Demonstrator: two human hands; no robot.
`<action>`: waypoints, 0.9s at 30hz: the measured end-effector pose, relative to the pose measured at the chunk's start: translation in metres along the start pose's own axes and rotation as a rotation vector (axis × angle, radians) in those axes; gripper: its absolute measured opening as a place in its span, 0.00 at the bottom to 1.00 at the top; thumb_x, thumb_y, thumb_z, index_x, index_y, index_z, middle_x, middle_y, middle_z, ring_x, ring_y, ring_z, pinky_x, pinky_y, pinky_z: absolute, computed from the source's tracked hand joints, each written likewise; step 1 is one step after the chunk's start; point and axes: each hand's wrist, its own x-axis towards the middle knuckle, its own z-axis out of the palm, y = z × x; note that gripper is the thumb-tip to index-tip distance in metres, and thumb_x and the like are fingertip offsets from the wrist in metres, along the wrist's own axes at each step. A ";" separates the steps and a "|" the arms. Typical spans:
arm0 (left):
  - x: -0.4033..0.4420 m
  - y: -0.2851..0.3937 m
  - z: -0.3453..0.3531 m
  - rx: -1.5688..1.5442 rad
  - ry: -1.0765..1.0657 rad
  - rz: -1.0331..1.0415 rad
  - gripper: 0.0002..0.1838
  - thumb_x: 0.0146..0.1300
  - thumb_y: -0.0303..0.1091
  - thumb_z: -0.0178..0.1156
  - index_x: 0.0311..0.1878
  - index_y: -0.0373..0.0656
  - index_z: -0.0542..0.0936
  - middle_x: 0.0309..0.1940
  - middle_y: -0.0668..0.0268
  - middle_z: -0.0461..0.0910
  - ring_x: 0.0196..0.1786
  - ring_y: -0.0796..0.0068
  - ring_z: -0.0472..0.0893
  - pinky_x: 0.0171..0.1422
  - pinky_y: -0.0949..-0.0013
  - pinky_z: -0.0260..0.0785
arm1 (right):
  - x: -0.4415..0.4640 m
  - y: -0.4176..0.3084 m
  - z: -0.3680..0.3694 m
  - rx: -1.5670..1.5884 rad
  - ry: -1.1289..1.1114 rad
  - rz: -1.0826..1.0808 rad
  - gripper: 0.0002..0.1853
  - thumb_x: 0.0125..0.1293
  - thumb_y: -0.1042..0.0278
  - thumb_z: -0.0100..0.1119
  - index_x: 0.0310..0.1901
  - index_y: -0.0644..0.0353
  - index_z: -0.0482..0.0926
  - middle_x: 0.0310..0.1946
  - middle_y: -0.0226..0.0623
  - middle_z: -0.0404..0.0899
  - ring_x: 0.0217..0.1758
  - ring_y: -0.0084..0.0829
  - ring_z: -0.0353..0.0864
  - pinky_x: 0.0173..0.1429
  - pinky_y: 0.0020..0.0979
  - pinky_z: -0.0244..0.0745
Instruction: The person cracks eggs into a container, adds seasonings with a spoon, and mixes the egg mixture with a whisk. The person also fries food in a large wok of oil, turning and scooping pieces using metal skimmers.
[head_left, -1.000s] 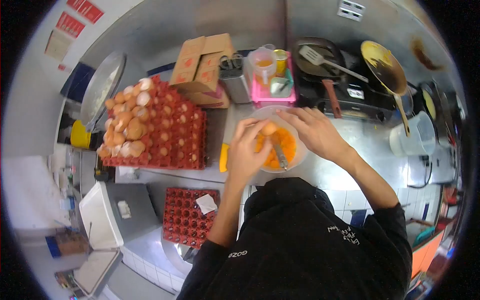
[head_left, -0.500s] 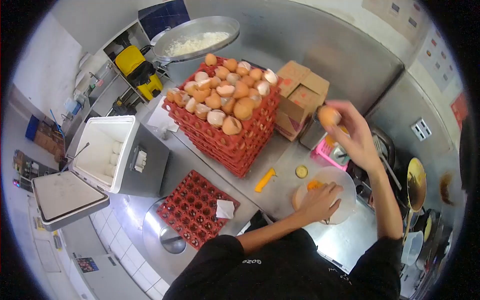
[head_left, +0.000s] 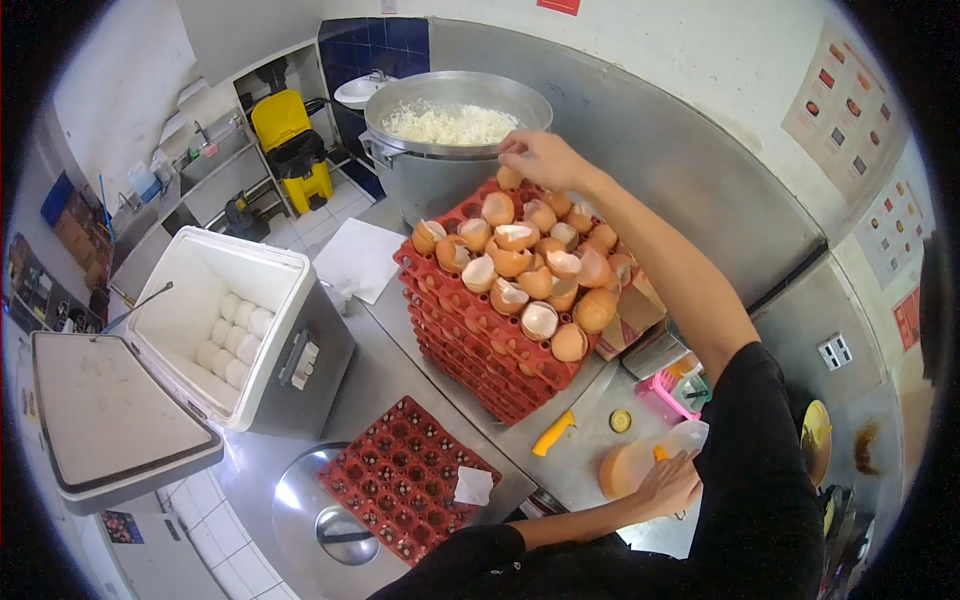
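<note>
My right hand (head_left: 545, 160) reaches over the far corner of a stack of red egg trays (head_left: 480, 375). Its fingers close around a brown egg (head_left: 509, 178); I cannot tell if it is whole or an empty shell. Broken brown eggshells (head_left: 540, 283) crowd the top tray. Down at the right, my left hand (head_left: 665, 488) lies over a clear plastic container (head_left: 690, 437) with orange-yellow liquid in it. That hand appears closed on a tool with an orange end (head_left: 660, 453); its kind is mostly hidden by the fingers.
A red egg tray (head_left: 400, 470) with a white paper piece (head_left: 473, 486) lies nearer me. Left of it stands an open cooler (head_left: 310, 370) with white balls inside. A large pot (head_left: 420, 180) of white rice-like food is behind. A yellow-orange object (head_left: 553, 433) lies on the counter.
My right hand, with a brown egg by the container half a second ago, has moved left and away to the stack's far corner. My left hand stays at the container. The view has shifted.
</note>
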 end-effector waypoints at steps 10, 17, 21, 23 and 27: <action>-0.012 -0.026 0.026 -0.129 0.004 0.192 0.24 0.63 0.32 0.66 0.60 0.30 0.80 0.58 0.41 0.82 0.57 0.40 0.83 0.52 0.45 0.80 | 0.027 0.021 0.000 -0.047 -0.147 0.256 0.20 0.69 0.56 0.69 0.53 0.65 0.86 0.44 0.41 0.88 0.39 0.37 0.88 0.50 0.34 0.84; -0.008 0.011 -0.026 -0.012 -0.190 -0.022 0.28 0.68 0.40 0.66 0.66 0.34 0.77 0.60 0.46 0.81 0.63 0.46 0.81 0.62 0.45 0.77 | -0.086 0.000 -0.071 1.209 -0.035 0.330 0.21 0.79 0.55 0.53 0.62 0.59 0.81 0.48 0.34 0.83 0.40 0.24 0.79 0.48 0.29 0.79; 0.000 -0.001 -0.002 0.089 -0.181 0.049 0.29 0.69 0.45 0.67 0.66 0.36 0.77 0.52 0.52 0.82 0.53 0.49 0.84 0.56 0.48 0.81 | -0.263 -0.046 -0.087 1.106 0.181 0.343 0.22 0.84 0.52 0.54 0.67 0.59 0.78 0.49 0.34 0.82 0.38 0.23 0.76 0.46 0.28 0.76; 0.001 0.006 -0.010 0.106 -0.173 0.031 0.26 0.70 0.45 0.67 0.63 0.38 0.78 0.50 0.53 0.82 0.51 0.51 0.85 0.52 0.50 0.82 | -0.369 -0.065 -0.086 0.772 0.252 0.520 0.21 0.85 0.52 0.56 0.67 0.59 0.78 0.48 0.32 0.82 0.38 0.21 0.75 0.46 0.26 0.74; 0.004 0.016 -0.017 0.126 -0.175 0.008 0.24 0.70 0.44 0.67 0.62 0.41 0.79 0.51 0.53 0.83 0.52 0.50 0.87 0.53 0.48 0.81 | -0.567 -0.068 -0.063 0.018 0.244 0.843 0.14 0.81 0.61 0.61 0.61 0.57 0.79 0.46 0.34 0.83 0.50 0.29 0.80 0.58 0.32 0.76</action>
